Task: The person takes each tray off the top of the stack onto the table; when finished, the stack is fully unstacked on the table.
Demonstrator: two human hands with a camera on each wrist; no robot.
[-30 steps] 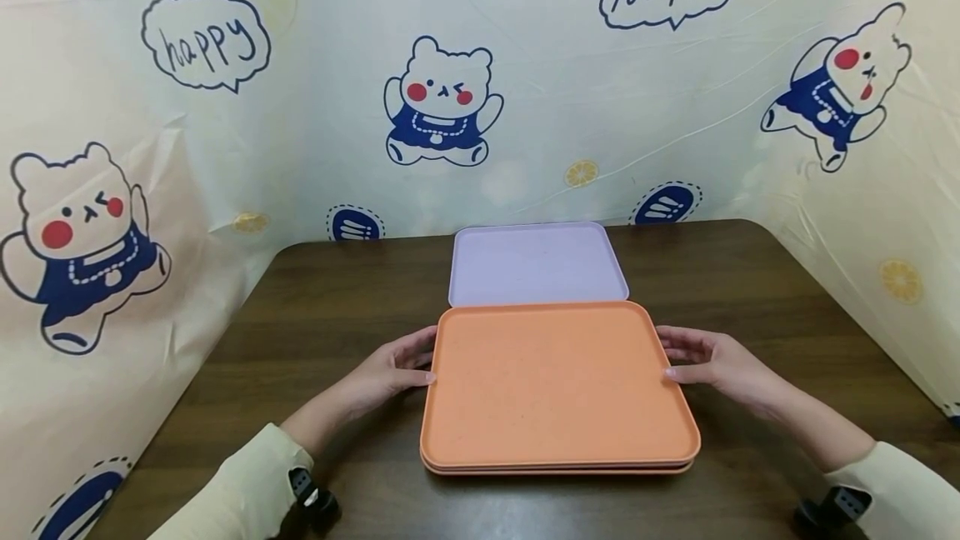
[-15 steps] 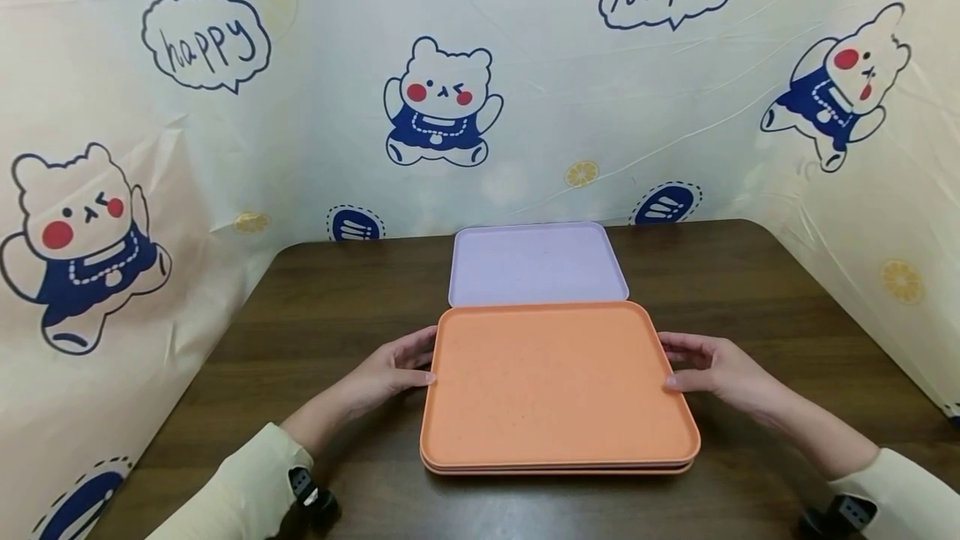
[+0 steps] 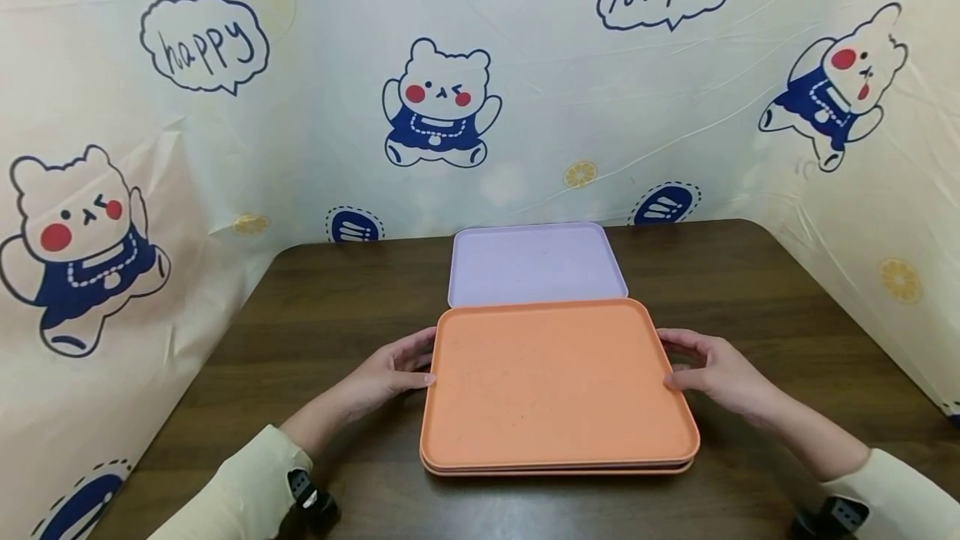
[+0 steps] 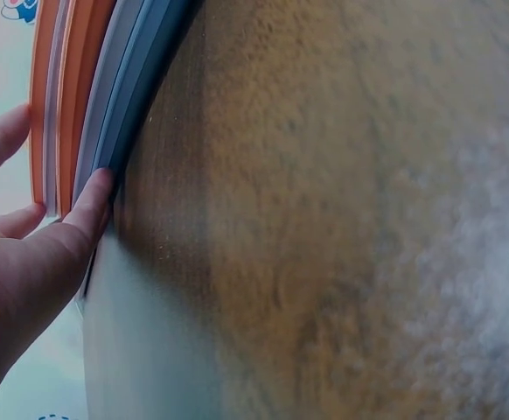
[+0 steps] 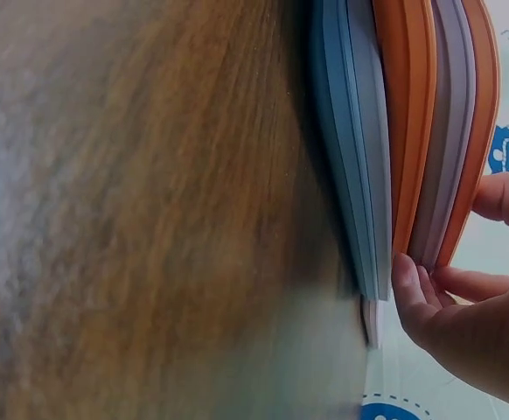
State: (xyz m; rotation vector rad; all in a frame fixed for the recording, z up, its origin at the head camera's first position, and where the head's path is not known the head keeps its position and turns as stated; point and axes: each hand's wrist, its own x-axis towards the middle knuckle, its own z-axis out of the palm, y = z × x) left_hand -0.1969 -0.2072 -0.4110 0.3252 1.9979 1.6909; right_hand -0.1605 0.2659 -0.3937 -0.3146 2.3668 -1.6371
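Observation:
A stack of rectangular trays with rounded corners lies near the front of the table. Its top tray is orange. From the side, the wrist views show orange, purple and blue layers, with the blue tray lowest. My left hand holds the stack's left side. Its thumb is at the top tray's rim, and a fingertip reaches down to the blue layer. At the opposite side, my right hand pinches the edge, thumb on the orange rim and fingertips against the lower orange layer.
Behind the stack, a light purple tray lies flat, its near edge meeting the orange one in view. The dark wooden table is bordered by a printed cloth with bears at the back and sides.
My right hand has shifted slightly toward me along the edge, its thumb now pressing on the rim. The left hand and the trays look nearly unmoved.

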